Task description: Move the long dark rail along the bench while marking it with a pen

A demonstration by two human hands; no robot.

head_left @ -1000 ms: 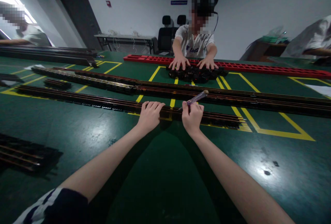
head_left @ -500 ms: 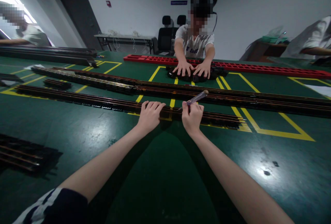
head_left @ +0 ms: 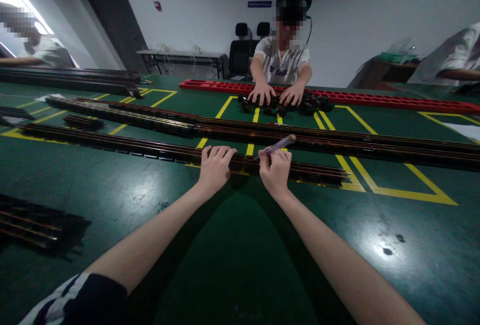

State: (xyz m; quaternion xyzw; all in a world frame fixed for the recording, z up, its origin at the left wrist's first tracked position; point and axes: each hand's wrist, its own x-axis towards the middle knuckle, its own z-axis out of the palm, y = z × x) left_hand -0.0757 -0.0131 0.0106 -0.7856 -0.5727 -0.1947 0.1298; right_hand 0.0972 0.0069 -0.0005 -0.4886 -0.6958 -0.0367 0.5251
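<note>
A long dark rail with copper strips (head_left: 112,142) lies across the green table (head_left: 232,245) in front of me. My left hand (head_left: 214,166) rests on it with fingers curled over its top edge, gripping it. Just to the right, my right hand (head_left: 275,171) is closed round a small screwdriver with a clear purple handle (head_left: 276,145), its tip down at the rail and its handle pointing up to the right.
More long rails (head_left: 337,141) lie parallel farther back. A red slotted strip (head_left: 375,99) runs along the far side. A person opposite has both hands on a pile of small black parts (head_left: 300,105). Short rail pieces (head_left: 33,222) lie at my near left. Other people sit at both sides.
My hands and the screwdriver have shifted slightly left along the rail. The person opposite has drawn their hands and the black parts back toward themselves.
</note>
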